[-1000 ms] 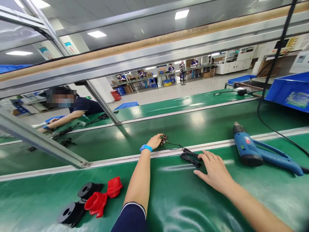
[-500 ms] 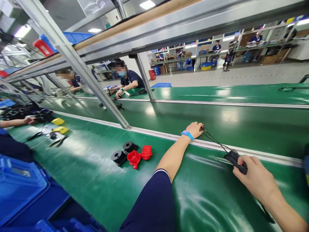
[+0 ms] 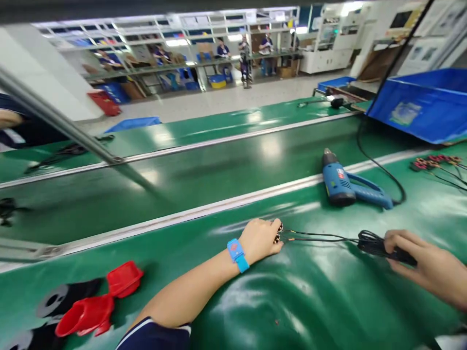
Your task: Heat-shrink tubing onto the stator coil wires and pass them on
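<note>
My left hand [image 3: 260,238], with a blue wrist strap [image 3: 238,254], is closed on small round metal-coloured parts [image 3: 278,233] just above the green mat. Two thin black wires run right from these parts to a bundled black cable [image 3: 375,244]. My right hand [image 3: 425,262] grips that bundle between thumb and fingers, low over the mat. Beyond the hands, a blue heat gun [image 3: 339,180] lies on its side near the white rail.
Red plastic parts [image 3: 124,279] and black round parts [image 3: 58,299] lie at the lower left. A blue bin [image 3: 419,104] stands at the upper right, near more wired parts [image 3: 436,162]. A metal post [image 3: 65,116] slants at left. People sit at far benches.
The view has turned right, bringing in the heat gun and blue bin. Both hands have come back from the rail over the near mat, still holding the parts and cable bundle.
</note>
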A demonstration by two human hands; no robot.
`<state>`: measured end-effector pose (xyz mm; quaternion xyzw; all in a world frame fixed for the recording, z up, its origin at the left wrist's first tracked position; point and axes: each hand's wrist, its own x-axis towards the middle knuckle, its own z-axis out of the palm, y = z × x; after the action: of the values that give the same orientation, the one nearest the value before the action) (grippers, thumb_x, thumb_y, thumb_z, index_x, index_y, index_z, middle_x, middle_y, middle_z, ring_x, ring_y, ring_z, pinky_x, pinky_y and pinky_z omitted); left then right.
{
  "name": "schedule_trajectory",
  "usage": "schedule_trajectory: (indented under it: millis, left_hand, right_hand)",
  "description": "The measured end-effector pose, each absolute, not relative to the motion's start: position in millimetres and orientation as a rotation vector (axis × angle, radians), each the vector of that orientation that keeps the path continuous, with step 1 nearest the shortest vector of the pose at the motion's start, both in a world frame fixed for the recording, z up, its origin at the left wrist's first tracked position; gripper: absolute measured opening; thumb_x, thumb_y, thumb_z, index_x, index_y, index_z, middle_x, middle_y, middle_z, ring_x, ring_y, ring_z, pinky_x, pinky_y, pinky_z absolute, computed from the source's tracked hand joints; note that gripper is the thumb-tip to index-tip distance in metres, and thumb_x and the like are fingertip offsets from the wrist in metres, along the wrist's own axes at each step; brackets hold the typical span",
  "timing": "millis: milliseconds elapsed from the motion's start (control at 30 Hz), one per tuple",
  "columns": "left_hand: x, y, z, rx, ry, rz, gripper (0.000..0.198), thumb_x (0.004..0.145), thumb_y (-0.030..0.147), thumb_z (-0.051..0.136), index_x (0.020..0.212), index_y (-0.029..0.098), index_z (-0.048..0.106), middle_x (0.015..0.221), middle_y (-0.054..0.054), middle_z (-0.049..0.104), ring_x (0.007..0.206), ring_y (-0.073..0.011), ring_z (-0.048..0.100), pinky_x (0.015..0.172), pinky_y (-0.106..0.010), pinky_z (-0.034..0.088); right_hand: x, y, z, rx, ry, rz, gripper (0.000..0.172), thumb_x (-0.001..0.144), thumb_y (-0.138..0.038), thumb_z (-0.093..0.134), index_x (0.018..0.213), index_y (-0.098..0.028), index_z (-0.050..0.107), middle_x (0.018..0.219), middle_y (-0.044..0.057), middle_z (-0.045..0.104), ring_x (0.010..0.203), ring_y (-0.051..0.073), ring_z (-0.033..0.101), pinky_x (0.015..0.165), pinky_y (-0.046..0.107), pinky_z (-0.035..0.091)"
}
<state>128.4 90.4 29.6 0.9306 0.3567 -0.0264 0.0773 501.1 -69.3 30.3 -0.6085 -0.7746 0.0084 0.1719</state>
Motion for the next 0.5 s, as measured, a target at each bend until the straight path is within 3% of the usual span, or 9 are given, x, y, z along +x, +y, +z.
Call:
schedule_trajectory:
  millis: [167,367,500]
  left_hand:
    - [150.0,56.7,29.4,2.716,0.941,-0.193,0.044,0.088,0.052,0.068,0.110,0.017,0.053,0.091,-0.006,0.071,0.083,-0.0273,0.069,0.075,-0.036,0.051]
    - [144.8,49.1,40.9,2.677,0.982,-0.256,0.065,0.084,0.065,0.066,0.125,0.018,0.051,0.096,-0.007,0.070,0.089,-0.0280,0.067,0.080,-0.039,0.051]
    - [89.2,40.3,56.9,2.746,1.173,-0.047,0.075,0.085,0.071,0.060,0.141,0.024,0.044,0.117,-0.010,0.065,0.107,-0.0297,0.062,0.091,-0.042,0.050]
  right_hand:
    - [524.1,-94.4,24.4,-1.805,-2.191,-0.049,0.035,0.103,-0.050,0.044,0.089,-0.023,0.062,0.108,0.005,0.064,0.092,0.018,0.065,0.079,0.031,0.047]
    - [510.3,-102.1,26.7,-1.848,-2.214,-0.268,0.047,0.105,-0.063,0.038,0.106,-0.024,0.064,0.125,0.006,0.059,0.109,0.024,0.060,0.090,0.039,0.041]
    - [479.5,-115.0,36.5,-1.844,-2.075,-0.284,0.041,0.105,-0.057,0.040,0.107,-0.024,0.064,0.128,0.008,0.058,0.109,0.027,0.059,0.091,0.042,0.041]
